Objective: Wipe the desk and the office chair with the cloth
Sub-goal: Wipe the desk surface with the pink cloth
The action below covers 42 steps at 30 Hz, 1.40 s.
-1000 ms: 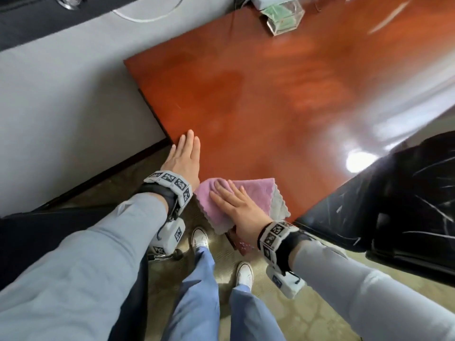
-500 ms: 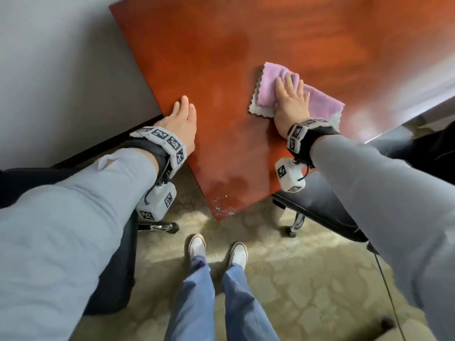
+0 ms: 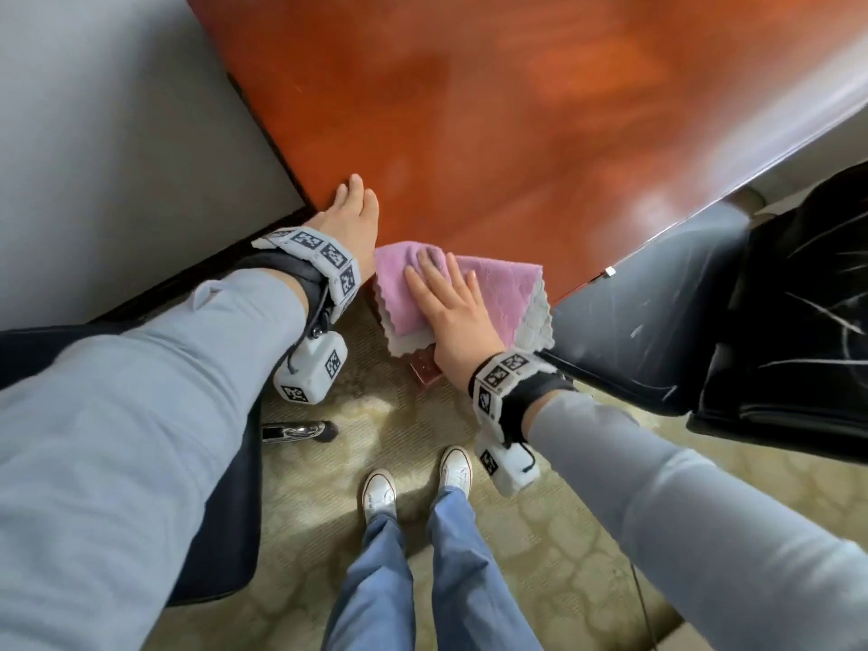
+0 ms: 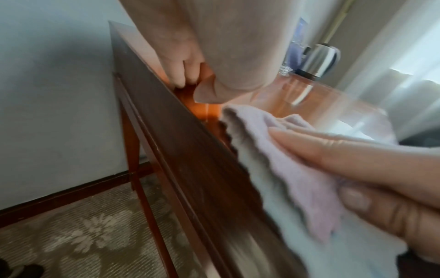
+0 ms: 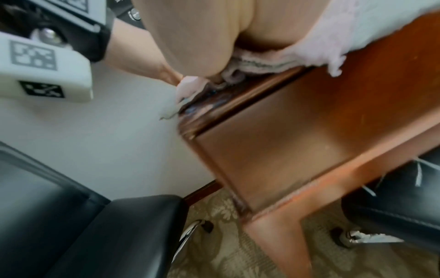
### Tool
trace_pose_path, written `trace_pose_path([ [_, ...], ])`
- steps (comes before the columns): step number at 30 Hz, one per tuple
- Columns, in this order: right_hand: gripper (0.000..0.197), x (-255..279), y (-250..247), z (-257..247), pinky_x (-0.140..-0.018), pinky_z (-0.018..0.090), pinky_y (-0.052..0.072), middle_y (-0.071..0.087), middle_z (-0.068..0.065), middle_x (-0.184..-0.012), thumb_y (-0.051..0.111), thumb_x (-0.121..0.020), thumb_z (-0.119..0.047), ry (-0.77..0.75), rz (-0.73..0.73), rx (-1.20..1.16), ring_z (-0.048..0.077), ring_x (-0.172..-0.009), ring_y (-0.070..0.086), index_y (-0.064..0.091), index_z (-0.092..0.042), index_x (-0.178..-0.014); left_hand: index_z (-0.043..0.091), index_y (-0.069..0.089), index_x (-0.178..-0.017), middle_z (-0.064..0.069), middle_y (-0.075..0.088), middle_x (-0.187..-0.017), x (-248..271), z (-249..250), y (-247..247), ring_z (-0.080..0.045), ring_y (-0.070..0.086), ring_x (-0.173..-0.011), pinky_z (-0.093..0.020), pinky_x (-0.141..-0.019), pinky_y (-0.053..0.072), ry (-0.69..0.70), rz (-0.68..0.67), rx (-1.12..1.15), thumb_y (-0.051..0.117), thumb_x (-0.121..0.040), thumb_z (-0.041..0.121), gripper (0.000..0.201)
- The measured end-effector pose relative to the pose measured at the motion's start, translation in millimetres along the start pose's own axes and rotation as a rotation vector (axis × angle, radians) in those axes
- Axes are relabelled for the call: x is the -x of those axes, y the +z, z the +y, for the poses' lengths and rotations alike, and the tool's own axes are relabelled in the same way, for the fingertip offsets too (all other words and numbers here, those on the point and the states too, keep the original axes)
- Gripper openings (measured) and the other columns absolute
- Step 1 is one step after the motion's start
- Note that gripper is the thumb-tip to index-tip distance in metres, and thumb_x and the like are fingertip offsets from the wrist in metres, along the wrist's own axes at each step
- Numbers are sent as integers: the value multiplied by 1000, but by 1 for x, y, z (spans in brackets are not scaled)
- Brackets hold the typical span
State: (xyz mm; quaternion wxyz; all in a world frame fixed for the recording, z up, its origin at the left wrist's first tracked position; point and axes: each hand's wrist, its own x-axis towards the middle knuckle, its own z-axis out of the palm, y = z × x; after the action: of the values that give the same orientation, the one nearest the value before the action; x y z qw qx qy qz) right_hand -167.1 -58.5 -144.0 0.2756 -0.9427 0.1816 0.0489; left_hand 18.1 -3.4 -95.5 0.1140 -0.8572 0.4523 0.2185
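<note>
**Cloth pressed on near corner of worktop**

Cloth (image 3: 498, 298): pink top face, grey-white underside, scalloped hem, folded into layers. Lies on the near corner of the red-brown worktop (image 3: 493, 133), its edges hanging over the corner on both sides. Right hand (image 3: 453, 317) lies flat on it, fingers (image 3: 434, 274) straight and slightly spread, pressing down; thumb not seen from the head view, and the left wrist view shows it lying along the cloth's draped edge. Left hand (image 3: 350, 218) rests flat on the worktop's left edge just beside the cloth, fingers straight and together, holding nothing.

Around: a black office chair (image 3: 704, 321) is tucked against the worktop's right edge, its seat just beside the cloth's right hem; scuff marks on the leather. Another black chair (image 3: 220, 509) sits lower left under the left sleeve, chrome leg and castor showing. Patterned beige carpet (image 3: 540, 533) below, white sneakers at the near end. Grey wall (image 3: 117, 133) left of the worktop. Far end, left wrist view only: a steel kettle (image 4: 319, 62), blurred, on the worktop.
</note>
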Motion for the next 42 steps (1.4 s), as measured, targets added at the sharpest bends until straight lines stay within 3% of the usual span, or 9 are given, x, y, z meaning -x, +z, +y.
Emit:
trace_pose_path([
  [10,71,76,-19,0,-123,46,6,16,11,-162,63,-86,-6,-109,-135,-129,30,-150,3,34,-8,-151,7,0,-158,-10,-19,-165,53,22,21,-23,-7,-154,-40,-118,31,127,-156,32,36,-98,2,71],
  [14,81,50,-86,66,-124,43,9,12,7,-163,39,-78,18,295,220,-110,31,-151,4,28,-11,-153,-2,-9,-155,-20,-22,-162,42,46,32,-32,-13,-152,-41,-124,7,87,-125,29,44,-102,47,90],
  [18,83,6,-100,122,-122,49,7,8,15,-163,34,-77,20,364,173,9,38,-150,-2,21,-6,-154,-4,-19,-151,-27,-27,-158,26,78,44,-40,-18,-150,-48,-123,-1,-26,-74,1,37,-90,74,114],
  [24,76,14,-49,91,-119,43,-13,-4,10,-164,50,-92,-3,29,71,-16,32,-148,-17,12,-10,-157,-4,-23,-150,-27,-31,-156,14,99,38,-40,-20,-149,-49,-124,-3,-168,-117,2,45,-86,75,123],
  [27,66,27,-35,85,-123,48,-1,4,10,-164,50,-100,-35,-165,-26,-25,33,-150,-6,22,-11,-155,-4,-22,-150,-28,-30,-156,3,105,25,-40,-19,-149,-47,-124,-1,-211,-183,3,59,-83,69,128],
  [29,67,25,-51,106,-122,43,-5,2,9,-164,54,-98,-19,-204,-83,9,30,-150,-9,20,-13,-156,-4,-23,-150,-29,-30,-155,-5,104,16,-40,-19,-149,-46,-124,-1,-208,-220,-41,63,-78,73,136],
  [32,98,15,-93,152,-116,33,-17,-13,5,-163,47,-78,15,-66,-71,53,27,-148,-19,2,-22,-158,-7,-28,-147,-31,-34,-153,-17,104,5,-40,-20,-149,-46,-124,-2,-207,-305,-96,67,-72,76,147],
  [36,107,-10,-143,221,-119,38,-13,-13,3,-163,38,-66,22,162,48,98,23,-145,-22,3,-21,-158,-10,-32,-143,-35,-37,-149,-29,114,-7,-46,-22,-146,-49,-124,-1,-262,-398,-108,79,-65,68,156],
  [42,84,-46,-169,246,-122,50,-2,-10,10,-164,41,-85,9,488,116,74,34,-150,-12,4,-11,-157,-12,-38,-137,-40,-37,-146,-49,118,-16,-51,-23,-144,-52,-120,-4,-293,-408,-113,90,-36,68,181],
])
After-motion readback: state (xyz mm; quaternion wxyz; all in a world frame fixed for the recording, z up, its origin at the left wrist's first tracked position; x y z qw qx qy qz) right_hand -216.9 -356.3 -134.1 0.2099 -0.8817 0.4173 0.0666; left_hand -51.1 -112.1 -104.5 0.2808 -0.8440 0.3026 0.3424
